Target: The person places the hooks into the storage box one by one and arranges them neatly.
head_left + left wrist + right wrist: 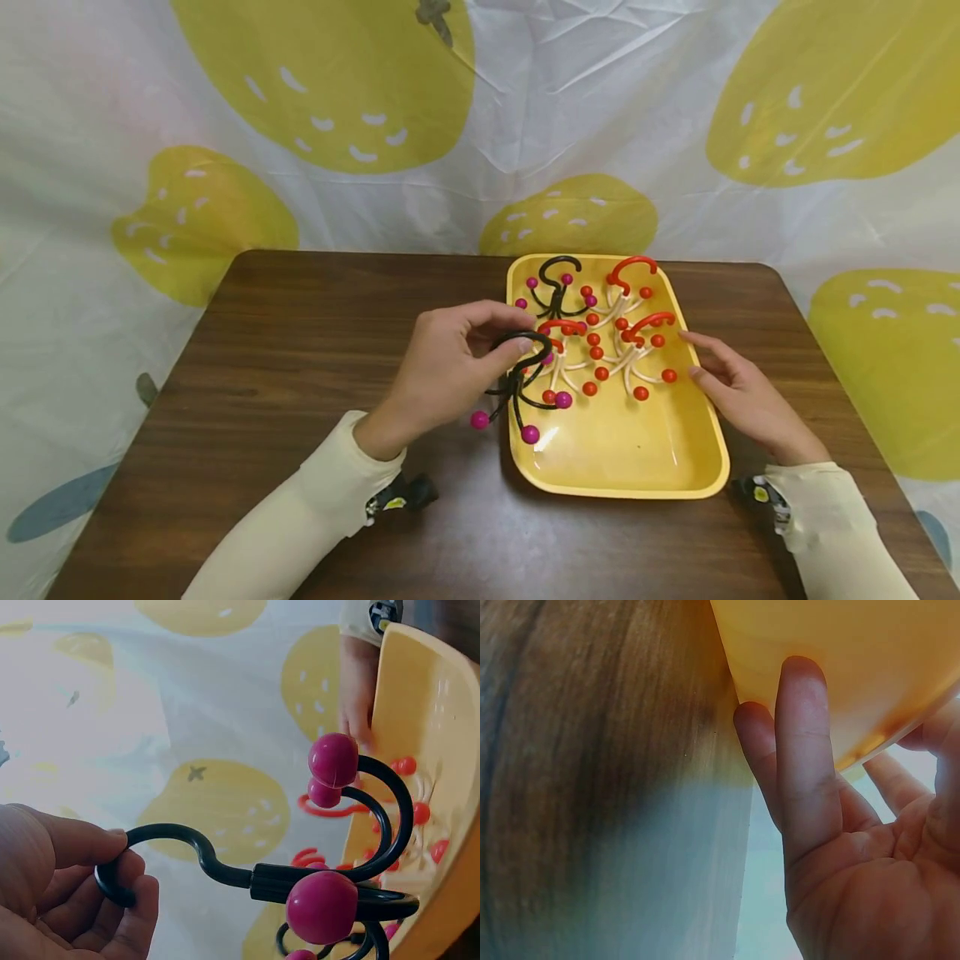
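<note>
My left hand pinches the curved top of a black multi-arm hook between thumb and fingers, over the left rim of a yellow tray. In the left wrist view, this hook's stem spreads into several bent black arms with magenta ball tips. Inside the tray lie another black hook with magenta balls and several white-armed ones with red tops and red balls, such as this red-topped hook. My right hand touches the tray's right side, its extended fingers against the outer wall.
The tray stands on a dark brown wooden table, right of its middle. Behind the table hangs a white cloth printed with yellow fruit. Both wrists carry a small dark camera below a pale sleeve.
</note>
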